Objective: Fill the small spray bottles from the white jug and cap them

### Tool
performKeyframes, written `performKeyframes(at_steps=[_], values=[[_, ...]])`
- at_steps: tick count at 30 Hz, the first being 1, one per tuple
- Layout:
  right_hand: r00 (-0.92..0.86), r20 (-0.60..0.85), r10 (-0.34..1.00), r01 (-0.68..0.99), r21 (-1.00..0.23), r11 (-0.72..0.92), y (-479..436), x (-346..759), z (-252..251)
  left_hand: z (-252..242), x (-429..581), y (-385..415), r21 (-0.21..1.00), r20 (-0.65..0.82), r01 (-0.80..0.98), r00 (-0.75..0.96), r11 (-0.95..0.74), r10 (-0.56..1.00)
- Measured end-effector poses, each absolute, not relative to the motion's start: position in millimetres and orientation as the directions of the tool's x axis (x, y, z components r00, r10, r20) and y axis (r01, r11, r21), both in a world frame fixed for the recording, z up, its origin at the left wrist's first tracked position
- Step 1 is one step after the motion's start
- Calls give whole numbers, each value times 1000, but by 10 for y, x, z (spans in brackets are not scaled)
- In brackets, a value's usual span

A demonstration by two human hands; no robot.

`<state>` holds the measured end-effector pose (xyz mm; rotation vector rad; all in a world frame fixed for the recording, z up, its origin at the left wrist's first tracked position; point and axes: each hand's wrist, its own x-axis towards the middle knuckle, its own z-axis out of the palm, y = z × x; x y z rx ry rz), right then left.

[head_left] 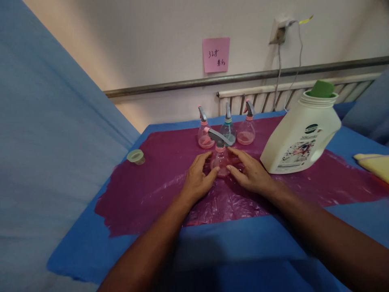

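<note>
A clear spray bottle [221, 160] with pink liquid, a pink collar and a grey trigger head stands upright on a dark pink plastic sheet [161, 170]. My left hand [199, 176] curves around its left side, thumb at the front. From the right, my right hand [251, 172] cups the same bottle, its thumb also at the front. Just behind are two more pink-collared spray bottles, one at the left [205, 136] and one at the right [246, 132]. Between them stands a spray bottle with bluish-green liquid [228, 130], partly hidden by the front bottle's head.
A large cream jug [299, 138] with a green piece in its mouth stands right of my hands. A small pale green cap [135, 156] lies at the left. Folded yellow cloth [372, 164] is at the right edge. Blue cloth [121, 251] covers the table; a curtain [54, 134] hangs left.
</note>
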<state>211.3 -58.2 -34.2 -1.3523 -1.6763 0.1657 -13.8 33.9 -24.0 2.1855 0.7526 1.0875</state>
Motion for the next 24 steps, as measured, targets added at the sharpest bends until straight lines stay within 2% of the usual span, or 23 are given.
performKeyframes(at_steps=[24], values=[[103, 691, 715, 683, -572, 454, -565, 1978, -248, -187, -242, 329, 685, 556, 207, 472, -699, 684]])
